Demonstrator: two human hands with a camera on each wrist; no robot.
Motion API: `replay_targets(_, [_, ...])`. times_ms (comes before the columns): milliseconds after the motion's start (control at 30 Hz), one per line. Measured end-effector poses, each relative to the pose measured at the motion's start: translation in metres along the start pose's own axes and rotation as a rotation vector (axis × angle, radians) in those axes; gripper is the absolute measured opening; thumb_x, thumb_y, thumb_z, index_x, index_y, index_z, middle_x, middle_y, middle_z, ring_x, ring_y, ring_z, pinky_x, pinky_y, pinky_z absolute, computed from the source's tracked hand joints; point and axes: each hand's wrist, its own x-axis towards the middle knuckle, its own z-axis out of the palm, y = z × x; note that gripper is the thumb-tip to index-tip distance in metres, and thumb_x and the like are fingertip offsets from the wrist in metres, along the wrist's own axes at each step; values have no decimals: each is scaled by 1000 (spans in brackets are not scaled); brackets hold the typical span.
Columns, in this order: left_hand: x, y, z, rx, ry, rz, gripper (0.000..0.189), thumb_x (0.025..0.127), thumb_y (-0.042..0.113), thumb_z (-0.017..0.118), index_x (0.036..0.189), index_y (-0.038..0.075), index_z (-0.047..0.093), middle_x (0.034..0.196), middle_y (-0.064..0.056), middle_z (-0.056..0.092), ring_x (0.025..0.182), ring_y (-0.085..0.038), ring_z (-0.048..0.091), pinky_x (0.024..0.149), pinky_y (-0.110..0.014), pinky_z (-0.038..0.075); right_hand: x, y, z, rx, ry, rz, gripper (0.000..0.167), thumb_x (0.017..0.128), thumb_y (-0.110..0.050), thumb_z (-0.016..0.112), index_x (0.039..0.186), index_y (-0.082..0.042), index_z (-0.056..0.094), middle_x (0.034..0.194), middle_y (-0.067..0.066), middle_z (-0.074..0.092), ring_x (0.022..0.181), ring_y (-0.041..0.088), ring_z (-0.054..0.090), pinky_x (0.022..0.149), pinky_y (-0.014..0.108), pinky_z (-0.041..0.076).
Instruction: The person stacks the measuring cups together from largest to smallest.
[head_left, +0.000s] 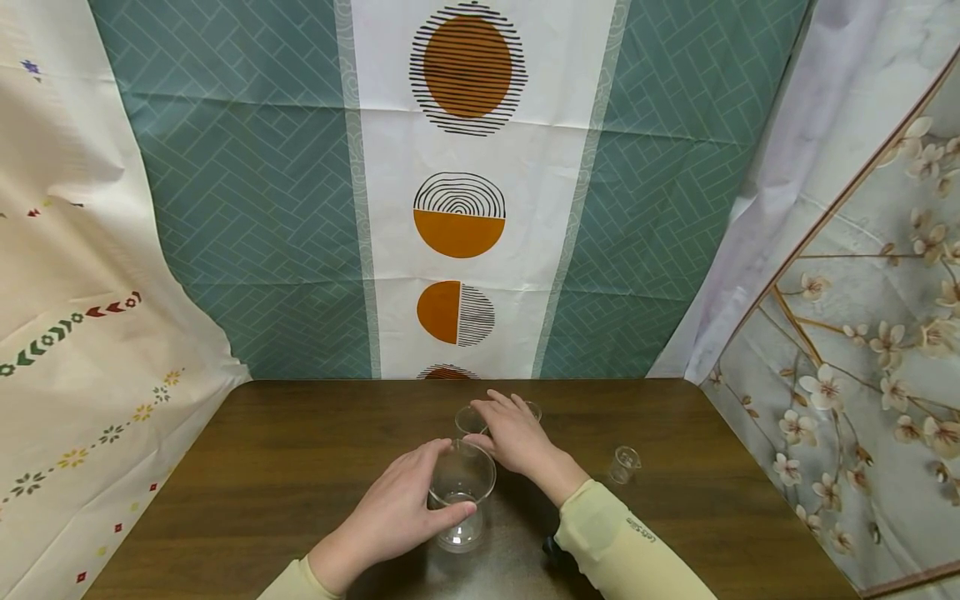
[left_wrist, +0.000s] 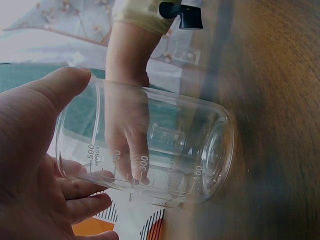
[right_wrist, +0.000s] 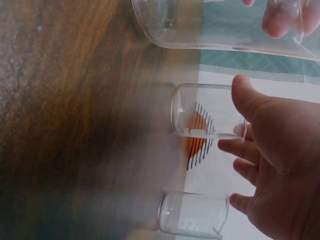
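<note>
Large beaker [head_left: 467, 487] stands on table [head_left: 322, 433]; its rim is gripped by left hand [head_left: 397, 504], thumb and fingers curled round. Middle beaker [right_wrist: 207, 112], just behind, is reached at the rim by right hand [head_left: 513, 433]; whether it is pinched cannot be told. Risk: glass chipped if the two are knocked together; large beaker tipped if jogged by the forearm. Large beaker clear, white-marked to 500.
</note>
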Motion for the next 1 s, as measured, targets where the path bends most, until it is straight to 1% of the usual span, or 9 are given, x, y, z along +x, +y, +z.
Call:
replay_targets(233, [0, 0, 1, 2, 4, 5, 92, 93, 66, 81, 153, 1, 55, 151, -8, 64, 140, -37, 60, 115, -63, 45, 1, -1, -1, 2, 2, 6, 62, 107, -48, 72, 153, -7, 62, 154, 13, 65, 157, 37, 44, 128, 65, 28])
replay_targets(533, [-1, 0, 1, 3, 5, 6, 92, 93, 66, 81, 153, 1, 54, 151, -9, 64, 141, -37, 59, 116, -63, 44, 3, -3, -3, 20, -9, 39, 62, 105, -48, 75, 151, -8, 65, 151, 12, 67, 156, 37, 45, 129, 63, 26])
replay_targets(800, [0, 0, 1, -4, 5, 6, 92, 93, 66, 81, 153, 2, 55, 150, -8, 64, 140, -37, 60, 115, -63, 45, 3, -5, -7, 40, 1, 50, 60, 103, -46, 79, 148, -8, 67, 148, 12, 69, 154, 37, 48, 129, 63, 27])
replay_targets(1000, [-1, 0, 0, -2, 12, 17, 91, 93, 66, 81, 152, 2, 55, 149, -8, 65, 139, -36, 61, 114, -64, 45, 6, -4, -5, 48, 5, 66, 61, 102, -48, 80, 146, -8, 68, 148, 11, 70, 154, 36, 48, 130, 62, 25])
